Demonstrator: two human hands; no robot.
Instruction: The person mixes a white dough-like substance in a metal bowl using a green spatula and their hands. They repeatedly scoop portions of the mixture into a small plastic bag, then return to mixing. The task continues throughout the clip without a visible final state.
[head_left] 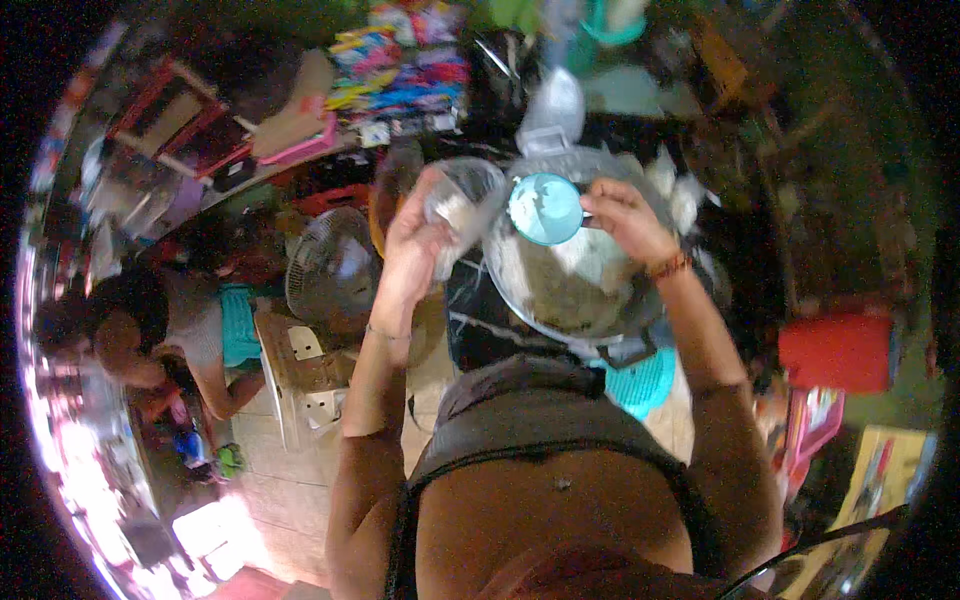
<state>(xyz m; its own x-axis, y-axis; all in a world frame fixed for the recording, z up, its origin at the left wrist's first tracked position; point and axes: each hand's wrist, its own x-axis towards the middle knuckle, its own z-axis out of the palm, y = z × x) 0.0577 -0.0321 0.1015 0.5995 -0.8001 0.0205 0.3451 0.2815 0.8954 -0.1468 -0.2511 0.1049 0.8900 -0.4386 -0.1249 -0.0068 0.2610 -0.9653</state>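
Observation:
My left hand [412, 240] grips a clear plastic bag [472, 190] with some white stuff inside, its upper part spread apart. Close beside it, my right hand [630, 222] has hold of a light blue plastic cup [546, 210] by its handle. White powder clings to the cup's inside and rim; how much it contains I cannot tell. Both are above the left and far part of a large round metal basin [512, 300]. A heap of white, powdery stuff [590, 255] lies in the basin, partly shaded and partly hidden by the cup and hand.
The basin stands on a dark, marbled tabletop [475, 315]. A fan [335, 262] and a wooden chair [295, 360] are to the left, where another person [190, 320] sits. Colourful packets [400, 80] lie at the far side. A turquoise slotted plastic piece [640, 385] shows below the basin.

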